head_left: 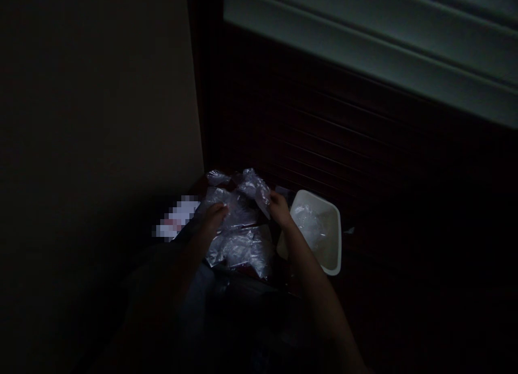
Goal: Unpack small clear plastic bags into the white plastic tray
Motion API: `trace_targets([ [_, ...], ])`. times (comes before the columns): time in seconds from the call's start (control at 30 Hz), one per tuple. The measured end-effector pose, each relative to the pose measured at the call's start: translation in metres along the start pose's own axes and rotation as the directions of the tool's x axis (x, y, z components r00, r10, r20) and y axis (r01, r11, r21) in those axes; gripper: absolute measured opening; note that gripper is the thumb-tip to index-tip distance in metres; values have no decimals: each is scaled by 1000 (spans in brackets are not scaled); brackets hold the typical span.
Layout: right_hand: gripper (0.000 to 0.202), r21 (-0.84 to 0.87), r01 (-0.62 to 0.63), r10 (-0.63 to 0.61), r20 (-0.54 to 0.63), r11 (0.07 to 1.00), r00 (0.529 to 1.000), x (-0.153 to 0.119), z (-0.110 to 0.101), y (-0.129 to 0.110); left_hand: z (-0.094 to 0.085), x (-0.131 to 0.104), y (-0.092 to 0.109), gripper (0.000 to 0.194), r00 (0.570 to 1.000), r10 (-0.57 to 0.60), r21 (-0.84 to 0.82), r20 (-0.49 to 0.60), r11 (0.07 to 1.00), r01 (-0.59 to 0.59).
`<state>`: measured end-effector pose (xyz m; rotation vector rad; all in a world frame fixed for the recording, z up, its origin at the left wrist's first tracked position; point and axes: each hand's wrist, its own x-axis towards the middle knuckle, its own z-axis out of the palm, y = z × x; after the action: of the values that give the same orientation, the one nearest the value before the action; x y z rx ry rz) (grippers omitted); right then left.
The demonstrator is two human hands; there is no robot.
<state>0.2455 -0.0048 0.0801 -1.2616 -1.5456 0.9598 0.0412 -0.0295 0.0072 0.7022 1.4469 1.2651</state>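
In the dim light, several crumpled clear plastic bags lie in a heap under and between my hands. My right hand (279, 208) is closed on the edge of a raised, crinkled plastic bag (253, 184) at the back of the heap. On the left, my left hand (215, 216) is closed at a flatter plastic bag (238, 212), its fingertips partly lost in shadow. Nearer to me lies another shiny plastic bag (243, 249), touched by neither hand. A small bunched plastic piece (218, 177) is at the far left of the heap.
A white basin (335, 255) with clear plastic (308, 225) inside stands right of the heap, beside my right wrist. A blurred-out bright object (178, 218) lies to the left. Behind are a dark slatted panel (324, 131) and a plain wall (101, 93).
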Motion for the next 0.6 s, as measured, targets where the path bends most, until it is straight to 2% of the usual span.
trace_targets([
  [0.1, 21, 88, 5, 4, -100, 996, 995, 1, -3, 1, -3, 4, -1, 20, 999, -30, 12, -36, 999, 31],
  [0.2, 20, 110, 8, 5, -123, 994, 992, 1, -5, 2, -2, 3, 2, 23, 1000, -29, -52, -7, 998, 29],
  [0.4, 19, -19, 0, -2, -124, 1000, 992, 1, -3, 3, 1, -3, 10, 27, 994, -75, -164, 77, 983, 87],
  [0.5, 15, -125, 2, -11, -65, 992, 998, 1, -1, 5, 1, -5, 11, 29, 994, -36, -195, 105, 979, 56],
  [0.6, 13, -211, 26, -21, 23, 977, 1000, 1, 1, 6, 1, -5, 10, 28, 993, 55, -106, 105, 993, -44],
])
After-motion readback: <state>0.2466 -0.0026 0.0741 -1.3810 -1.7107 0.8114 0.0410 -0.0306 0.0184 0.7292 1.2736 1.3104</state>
